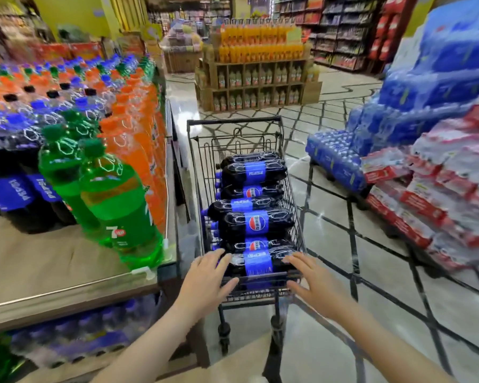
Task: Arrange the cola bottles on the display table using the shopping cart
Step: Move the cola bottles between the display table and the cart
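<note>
Seven cola bottles [256, 222], one cart [234, 125]

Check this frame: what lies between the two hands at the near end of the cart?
In the head view, the nearest cola bottle lies crosswise between the left hand and right hand.
</note>
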`<action>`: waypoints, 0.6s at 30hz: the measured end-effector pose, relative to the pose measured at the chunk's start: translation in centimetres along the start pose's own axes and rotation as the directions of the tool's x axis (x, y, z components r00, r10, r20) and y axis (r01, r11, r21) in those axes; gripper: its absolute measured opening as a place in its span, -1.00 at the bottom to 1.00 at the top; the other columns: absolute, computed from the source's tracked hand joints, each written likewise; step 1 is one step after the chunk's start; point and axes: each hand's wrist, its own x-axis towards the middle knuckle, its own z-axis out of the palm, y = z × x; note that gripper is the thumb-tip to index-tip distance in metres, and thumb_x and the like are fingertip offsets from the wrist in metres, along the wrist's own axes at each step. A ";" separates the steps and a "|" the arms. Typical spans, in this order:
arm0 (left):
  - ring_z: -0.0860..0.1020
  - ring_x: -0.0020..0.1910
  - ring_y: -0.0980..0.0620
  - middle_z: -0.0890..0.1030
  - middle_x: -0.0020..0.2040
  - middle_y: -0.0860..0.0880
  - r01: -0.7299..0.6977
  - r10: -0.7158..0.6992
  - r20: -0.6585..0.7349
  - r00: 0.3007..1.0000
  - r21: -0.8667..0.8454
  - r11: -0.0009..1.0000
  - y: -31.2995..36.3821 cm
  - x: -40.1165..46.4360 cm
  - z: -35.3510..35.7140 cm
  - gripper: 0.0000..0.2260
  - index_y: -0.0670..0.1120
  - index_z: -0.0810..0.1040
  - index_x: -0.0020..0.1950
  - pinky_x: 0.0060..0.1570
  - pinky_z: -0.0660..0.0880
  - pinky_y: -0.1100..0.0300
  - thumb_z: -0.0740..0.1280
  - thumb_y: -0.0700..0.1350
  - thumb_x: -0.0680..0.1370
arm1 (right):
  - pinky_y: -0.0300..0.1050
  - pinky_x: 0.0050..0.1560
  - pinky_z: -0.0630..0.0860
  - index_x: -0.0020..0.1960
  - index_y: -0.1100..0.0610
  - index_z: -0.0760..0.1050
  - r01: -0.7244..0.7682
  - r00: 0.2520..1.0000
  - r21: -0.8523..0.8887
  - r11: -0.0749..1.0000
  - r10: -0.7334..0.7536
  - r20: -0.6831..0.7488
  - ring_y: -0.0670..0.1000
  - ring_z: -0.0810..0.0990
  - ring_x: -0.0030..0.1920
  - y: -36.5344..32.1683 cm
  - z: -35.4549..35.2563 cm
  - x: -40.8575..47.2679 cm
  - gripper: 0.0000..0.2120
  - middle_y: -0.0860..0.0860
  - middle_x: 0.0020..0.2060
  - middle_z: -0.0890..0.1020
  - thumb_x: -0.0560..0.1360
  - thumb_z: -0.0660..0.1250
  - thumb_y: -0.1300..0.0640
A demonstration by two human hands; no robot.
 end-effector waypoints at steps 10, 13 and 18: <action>0.55 0.23 -0.14 0.56 0.27 -0.14 0.055 -0.055 0.010 0.998 -0.043 0.998 -4.2 13.8 4.3 -0.40 -0.16 0.53 0.33 0.15 0.54 -0.06 0.02 0.25 0.62 | -0.10 0.46 0.17 0.51 -0.07 0.18 -0.032 0.999 0.028 0.999 0.031 0.036 -0.08 0.20 0.46 7.8 -1.9 11.2 -0.44 -0.10 0.47 0.25 0.57 0.24 -0.11; 0.57 0.19 -0.13 0.58 0.25 -0.14 0.091 -0.089 0.031 0.996 -0.042 0.995 -5.1 16.2 5.2 -0.45 -0.16 0.56 0.29 0.10 0.56 -0.04 0.09 0.21 0.57 | -0.07 0.46 0.18 0.51 -0.06 0.19 -0.051 0.998 0.053 0.997 0.049 0.041 -0.07 0.22 0.45 9.5 -2.0 14.2 -0.44 -0.09 0.46 0.28 0.56 0.26 -0.10; 0.57 0.19 -0.08 0.58 0.23 -0.09 0.165 -0.160 0.077 0.984 -0.067 0.984 -6.2 18.9 7.0 -0.46 -0.11 0.55 0.30 0.11 0.55 -0.01 0.12 0.22 0.54 | -0.11 0.45 0.18 0.49 -0.02 0.23 -0.042 0.996 0.072 0.996 0.036 0.082 -0.04 0.25 0.44 12.2 -1.9 19.2 -0.45 -0.07 0.44 0.31 0.56 0.27 -0.09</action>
